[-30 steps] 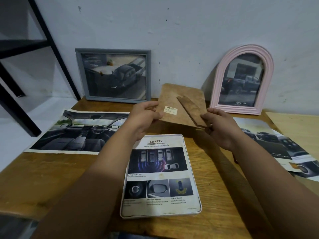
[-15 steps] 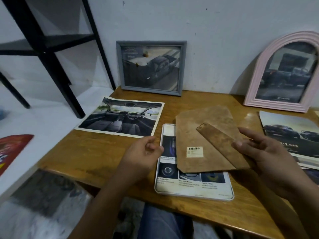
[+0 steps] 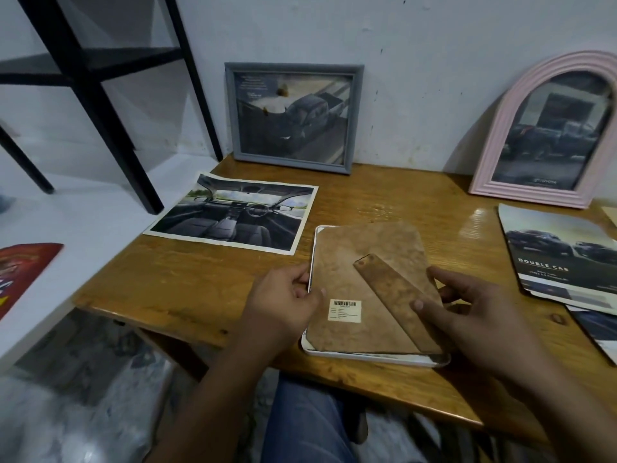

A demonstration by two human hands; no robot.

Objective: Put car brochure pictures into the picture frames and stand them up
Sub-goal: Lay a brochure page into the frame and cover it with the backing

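A white picture frame lies face down near the table's front edge. A brown backing board with a barcode sticker and a fold-out stand strip lies on it and hides the picture beneath. My left hand grips the frame's left edge, thumb on the board. My right hand holds the board's right edge, thumb on the stand strip. A grey frame and a pink arched frame, each with a truck picture, stand against the wall.
A loose car-interior picture lies left of the white frame. Car brochures are stacked at the right of the wooden table. A black shelf frame stands on the white ledge at the left, with a red packet nearby.
The backing board came down from mid-air onto the white frame and now covers the safety picture. My left hand let go of the board, then took the frame's left edge.
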